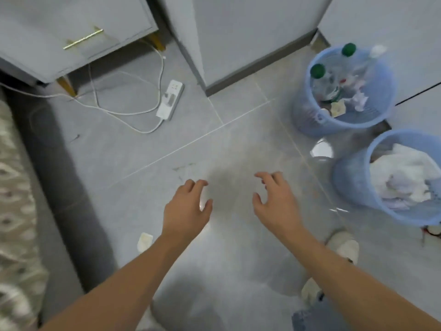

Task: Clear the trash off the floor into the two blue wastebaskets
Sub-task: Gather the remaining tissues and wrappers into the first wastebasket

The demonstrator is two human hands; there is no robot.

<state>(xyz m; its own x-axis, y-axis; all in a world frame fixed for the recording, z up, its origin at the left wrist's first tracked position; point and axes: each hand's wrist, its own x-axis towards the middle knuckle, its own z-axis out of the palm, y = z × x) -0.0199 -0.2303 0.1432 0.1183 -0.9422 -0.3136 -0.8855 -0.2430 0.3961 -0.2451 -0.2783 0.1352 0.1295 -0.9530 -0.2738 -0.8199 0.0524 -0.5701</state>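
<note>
Nothing is held by the left hand (187, 211) or right hand (274, 201); fingers are relaxed. A paper scrap (144, 240) is seen beside the left wrist.

My hands (188, 211) (276, 201) side by side over the floor (238, 144), two wastebaskets (307, 120) (353, 182) to my right, scrap (144, 240) left of my left arm, power strip (170, 99) ahead left, cabinet (71, 32) behind it.

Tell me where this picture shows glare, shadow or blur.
Head view: bright glare spots sit on the glossy grey floor tiles, one beside the left hand, another between the two blue plastic mesh wastebaskets; a soft dark shadow lies between both hands, ahead of the right hand; the patterned fabric edge at far left is smeared and soft.
</note>
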